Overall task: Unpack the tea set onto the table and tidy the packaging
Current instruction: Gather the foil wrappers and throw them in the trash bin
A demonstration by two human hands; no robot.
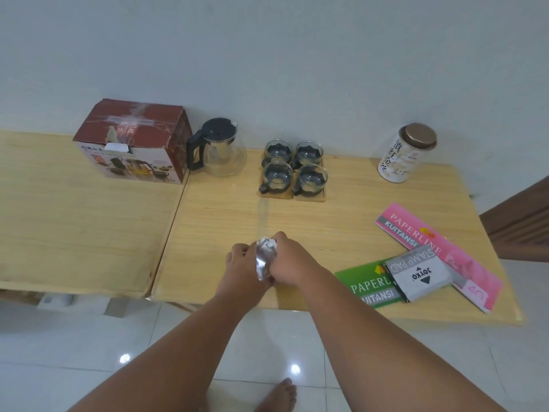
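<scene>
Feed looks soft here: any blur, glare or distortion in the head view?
Head view: wide-angle bows the table edges; two glare spots on the floor tiles; the shiny wrapper held by left hand and right hand is slightly smeared; teapot sharp.

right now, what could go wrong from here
1. The wrap is squeezed between the left hand and right hand near the table's front edge; a slip may drop it on the floor.
2. The teapot stands close beside the box; shifting the box could knock it.
</scene>
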